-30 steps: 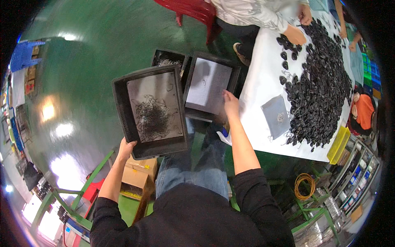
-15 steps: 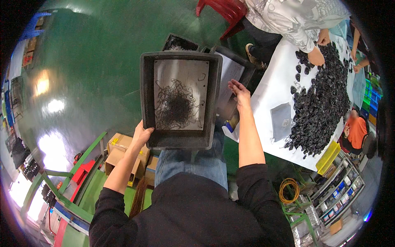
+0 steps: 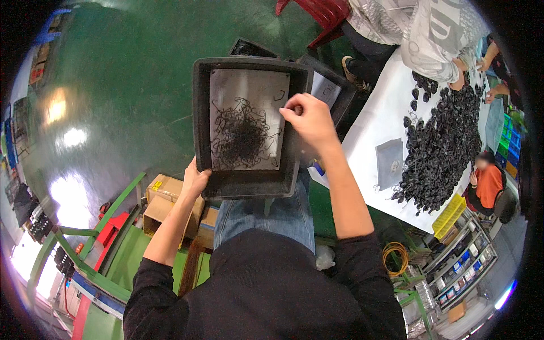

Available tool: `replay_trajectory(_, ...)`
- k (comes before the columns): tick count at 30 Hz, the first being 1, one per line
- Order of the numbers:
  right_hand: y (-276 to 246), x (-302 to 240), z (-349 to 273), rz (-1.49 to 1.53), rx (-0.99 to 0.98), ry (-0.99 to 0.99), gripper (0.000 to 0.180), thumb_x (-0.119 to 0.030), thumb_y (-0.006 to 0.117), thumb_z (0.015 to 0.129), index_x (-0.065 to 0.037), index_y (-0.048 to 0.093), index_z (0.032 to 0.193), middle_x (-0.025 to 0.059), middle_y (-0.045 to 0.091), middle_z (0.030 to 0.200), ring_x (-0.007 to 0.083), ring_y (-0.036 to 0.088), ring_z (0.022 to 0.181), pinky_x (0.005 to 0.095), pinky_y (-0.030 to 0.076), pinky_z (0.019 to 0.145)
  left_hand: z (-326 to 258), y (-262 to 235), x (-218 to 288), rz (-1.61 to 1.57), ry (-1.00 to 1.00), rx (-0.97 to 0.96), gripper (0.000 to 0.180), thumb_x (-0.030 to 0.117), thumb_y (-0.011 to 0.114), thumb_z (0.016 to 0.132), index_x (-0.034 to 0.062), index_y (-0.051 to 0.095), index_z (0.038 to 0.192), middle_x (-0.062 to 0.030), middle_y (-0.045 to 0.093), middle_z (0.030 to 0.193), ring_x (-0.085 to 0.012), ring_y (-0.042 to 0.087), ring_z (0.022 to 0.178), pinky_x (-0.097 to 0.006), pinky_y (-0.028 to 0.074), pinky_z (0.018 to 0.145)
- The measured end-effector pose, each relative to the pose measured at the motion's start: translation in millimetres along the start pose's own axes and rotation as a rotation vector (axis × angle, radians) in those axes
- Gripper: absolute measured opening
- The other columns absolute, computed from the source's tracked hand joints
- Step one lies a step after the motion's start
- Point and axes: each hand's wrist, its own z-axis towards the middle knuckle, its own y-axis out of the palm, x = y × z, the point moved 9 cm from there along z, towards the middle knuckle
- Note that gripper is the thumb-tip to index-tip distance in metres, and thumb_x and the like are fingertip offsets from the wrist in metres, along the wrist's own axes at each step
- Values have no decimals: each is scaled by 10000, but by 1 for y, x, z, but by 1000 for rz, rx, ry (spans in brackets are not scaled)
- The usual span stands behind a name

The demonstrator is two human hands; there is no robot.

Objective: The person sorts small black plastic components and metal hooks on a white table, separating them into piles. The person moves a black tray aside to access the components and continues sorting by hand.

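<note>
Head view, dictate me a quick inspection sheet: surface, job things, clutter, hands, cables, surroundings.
Surface: white-covered table bears a heap of black parts.
Job's things: black tray holding a tangle of bent dark wires.
Clutter: cardboard boxes on the person's left.
Hands: left hand grips the tray's near left side; right hand is over its right edge, curled, contents unclear.
Cables: orange coil; cable or hose, cannot tell.
Surroundings: green floor, red chair, co-worker at the table.

White table (image 3: 362,156): black pieces (image 3: 439,156), grey packet (image 3: 389,165)
</note>
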Motion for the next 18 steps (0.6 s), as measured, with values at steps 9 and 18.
replay_trajectory(9, 98, -6, 38, -1158, -256, -209, 155, -127, 577, 790, -137, 722, 845, 60, 688, 821, 211, 683, 781, 329, 515, 579, -19, 7, 16, 99, 28, -37, 547, 47, 571, 747, 70, 486, 1286, -204, 631, 1096, -278, 598, 1063, -331, 432, 901)
replay_trajectory(18, 117, 18, 15, -1216, -474, -396, 160, -155, 583, 778, -164, 726, 850, 38, 701, 878, 200, 672, 817, 336, 505, 613, -24, 17, -9, 22, -8, -51, 464, -47, 520, 704, 18, 555, 1163, -98, 647, 1033, -173, 593, 965, -288, 427, 883)
